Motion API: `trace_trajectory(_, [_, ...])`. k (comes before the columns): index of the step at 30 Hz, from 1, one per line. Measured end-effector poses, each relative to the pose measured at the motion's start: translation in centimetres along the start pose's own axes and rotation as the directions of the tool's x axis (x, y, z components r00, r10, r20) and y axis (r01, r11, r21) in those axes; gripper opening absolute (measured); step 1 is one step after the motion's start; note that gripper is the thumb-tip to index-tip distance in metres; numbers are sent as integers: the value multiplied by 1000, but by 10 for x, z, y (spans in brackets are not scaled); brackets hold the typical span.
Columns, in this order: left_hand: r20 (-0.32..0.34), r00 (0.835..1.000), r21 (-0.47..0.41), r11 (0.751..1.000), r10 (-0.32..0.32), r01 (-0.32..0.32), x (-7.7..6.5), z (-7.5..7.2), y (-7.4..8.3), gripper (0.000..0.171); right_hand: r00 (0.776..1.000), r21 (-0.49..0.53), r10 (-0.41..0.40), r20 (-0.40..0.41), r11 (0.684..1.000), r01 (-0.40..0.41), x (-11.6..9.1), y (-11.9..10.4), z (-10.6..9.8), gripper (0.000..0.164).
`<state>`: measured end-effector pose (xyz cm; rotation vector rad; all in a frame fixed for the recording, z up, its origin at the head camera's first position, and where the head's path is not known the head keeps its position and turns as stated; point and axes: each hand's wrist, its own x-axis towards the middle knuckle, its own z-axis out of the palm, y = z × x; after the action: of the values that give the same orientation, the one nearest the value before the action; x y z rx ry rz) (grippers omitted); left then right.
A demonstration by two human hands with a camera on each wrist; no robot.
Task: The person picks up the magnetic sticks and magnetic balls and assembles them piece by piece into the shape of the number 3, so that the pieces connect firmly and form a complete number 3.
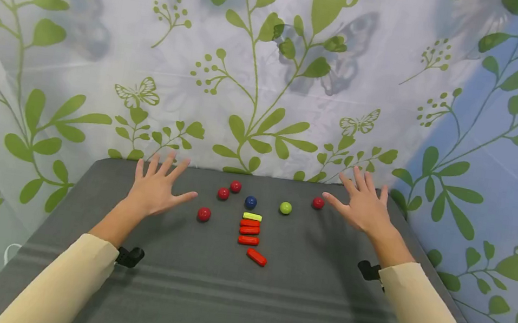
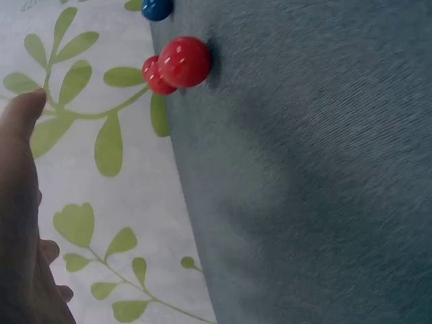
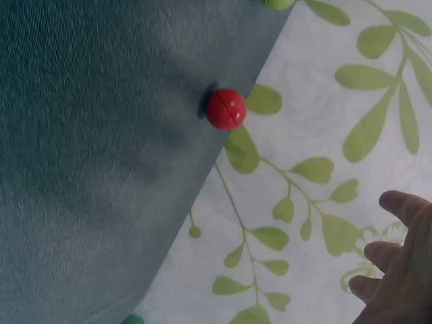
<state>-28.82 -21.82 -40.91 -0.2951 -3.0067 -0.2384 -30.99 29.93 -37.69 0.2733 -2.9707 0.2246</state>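
Right hand: fingers spread, holding nothing. Glossy red ball on dark grey cloth, at this hand's 9 o'clock; no long axis. Left hand: likewise spread, ungripping; second glossy red ball toward 3–4 o'clock.

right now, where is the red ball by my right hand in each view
Head: red ball right of centre, left of the right hand.
Left wrist: not in it; the red balls there are others.
Right wrist: upper middle, on the table.
Shared landmark: leaf-print cloth behind.
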Motion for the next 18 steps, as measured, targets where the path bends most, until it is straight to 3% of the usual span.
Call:
trace_trajectory(6, [-9,998,-14,998,57,-57,-4,6,6,98,999,33,-49,-8,998,49,-5,-10,7,90])
trace_trajectory(18, [7,998,-41,997,66,-66,-17,17,13,97,989,116,-145,-32,982,148,-17,-29,20,85])
